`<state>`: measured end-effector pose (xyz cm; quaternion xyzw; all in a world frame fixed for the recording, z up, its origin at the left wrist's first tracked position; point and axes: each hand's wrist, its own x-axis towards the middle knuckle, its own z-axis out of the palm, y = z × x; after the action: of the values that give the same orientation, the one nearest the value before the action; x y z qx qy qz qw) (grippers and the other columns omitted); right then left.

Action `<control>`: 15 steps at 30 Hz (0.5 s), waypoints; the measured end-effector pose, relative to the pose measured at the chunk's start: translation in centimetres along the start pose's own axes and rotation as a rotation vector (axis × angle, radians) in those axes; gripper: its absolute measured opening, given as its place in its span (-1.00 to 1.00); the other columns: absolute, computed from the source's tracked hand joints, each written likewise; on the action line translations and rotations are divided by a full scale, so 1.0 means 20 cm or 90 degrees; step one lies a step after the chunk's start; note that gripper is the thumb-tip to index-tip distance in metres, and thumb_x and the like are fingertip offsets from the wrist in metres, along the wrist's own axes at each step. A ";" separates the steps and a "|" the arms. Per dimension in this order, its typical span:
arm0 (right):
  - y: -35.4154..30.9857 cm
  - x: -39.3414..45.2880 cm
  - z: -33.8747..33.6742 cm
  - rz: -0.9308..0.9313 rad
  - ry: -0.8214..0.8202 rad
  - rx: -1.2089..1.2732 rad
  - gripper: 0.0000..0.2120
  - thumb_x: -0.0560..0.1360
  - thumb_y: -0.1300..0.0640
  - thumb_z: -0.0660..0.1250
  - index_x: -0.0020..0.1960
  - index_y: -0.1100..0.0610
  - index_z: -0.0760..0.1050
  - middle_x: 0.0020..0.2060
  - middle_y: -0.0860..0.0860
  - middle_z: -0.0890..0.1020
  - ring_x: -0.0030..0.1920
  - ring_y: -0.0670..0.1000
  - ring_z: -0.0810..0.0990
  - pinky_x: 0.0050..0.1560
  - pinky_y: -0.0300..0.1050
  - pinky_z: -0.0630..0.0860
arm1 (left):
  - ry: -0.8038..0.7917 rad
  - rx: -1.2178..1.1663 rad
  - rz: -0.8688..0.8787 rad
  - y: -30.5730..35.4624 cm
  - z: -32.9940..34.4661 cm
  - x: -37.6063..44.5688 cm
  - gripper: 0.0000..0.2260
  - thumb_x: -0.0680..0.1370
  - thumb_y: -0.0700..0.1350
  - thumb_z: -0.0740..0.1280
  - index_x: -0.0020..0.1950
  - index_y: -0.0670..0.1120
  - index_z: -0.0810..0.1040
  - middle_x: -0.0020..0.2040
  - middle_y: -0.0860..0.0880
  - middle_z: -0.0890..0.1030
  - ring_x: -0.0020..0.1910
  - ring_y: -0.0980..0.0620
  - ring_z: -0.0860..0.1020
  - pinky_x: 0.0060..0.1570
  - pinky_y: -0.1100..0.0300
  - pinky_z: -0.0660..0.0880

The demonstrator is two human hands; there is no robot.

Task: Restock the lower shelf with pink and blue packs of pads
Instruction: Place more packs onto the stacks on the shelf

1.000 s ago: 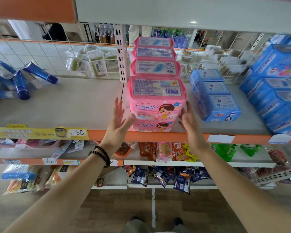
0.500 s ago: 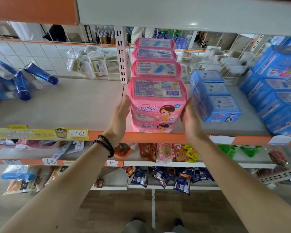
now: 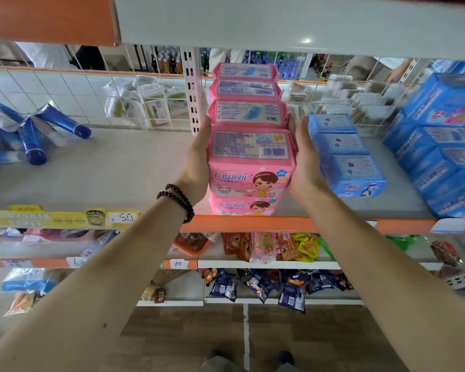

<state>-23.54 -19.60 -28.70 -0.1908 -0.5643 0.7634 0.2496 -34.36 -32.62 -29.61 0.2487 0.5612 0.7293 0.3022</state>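
Now hands (image 3: 199,162) (flat) beside pink packs (image 3: 250,167)

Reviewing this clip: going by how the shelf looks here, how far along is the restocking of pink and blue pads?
Mostly stocked: a pink pack row runs front to back, a blue pack row sits beside it, and bigger blue packs fill the right. In hand: left hand and right hand press flat against the front pink stack. Left: bare shelf beside the pink row.
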 end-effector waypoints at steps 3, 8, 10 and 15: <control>-0.01 0.01 -0.02 -0.001 -0.004 0.010 -0.48 0.71 -0.14 -0.18 0.16 -0.03 0.54 -0.01 -0.06 0.73 0.09 -0.01 0.69 0.07 -0.05 0.61 | 0.008 -0.003 0.003 0.01 -0.03 0.01 -0.46 0.72 0.16 -0.16 0.44 -0.05 0.45 0.24 -0.03 0.66 0.26 -0.08 0.62 0.17 0.02 0.58; -0.03 0.04 -0.03 0.003 -0.004 0.037 -0.47 0.70 -0.17 -0.16 0.15 -0.05 0.58 0.02 -0.07 0.73 0.13 -0.02 0.68 0.23 0.04 0.55 | 0.004 0.001 0.035 0.00 -0.05 0.02 -0.41 0.64 0.23 -0.10 0.45 -0.05 0.44 0.35 -0.15 0.58 0.33 -0.16 0.56 0.37 -0.20 0.44; -0.02 0.04 -0.02 0.019 -0.015 0.054 -0.41 0.70 -0.17 -0.14 0.02 -0.06 0.67 -0.02 -0.03 0.74 0.08 0.02 0.70 0.21 0.08 0.57 | 0.001 -0.005 0.028 0.00 -0.02 0.02 -0.44 0.69 0.19 -0.12 0.47 -0.09 0.42 0.32 -0.14 0.61 0.30 -0.16 0.59 0.29 -0.14 0.52; -0.02 0.04 -0.01 0.034 -0.016 0.045 -0.47 0.70 -0.16 -0.13 0.08 -0.01 0.59 -0.06 -0.03 0.74 0.04 0.01 0.71 0.16 0.05 0.59 | 0.002 -0.001 0.016 0.00 0.00 0.01 -0.50 0.73 0.11 -0.16 0.38 -0.02 0.48 0.19 0.00 0.68 0.24 -0.10 0.62 0.15 0.02 0.59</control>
<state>-23.89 -18.85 -28.33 -0.1874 -0.5349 0.7915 0.2288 -34.59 -32.49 -29.56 0.2546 0.5581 0.7338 0.2921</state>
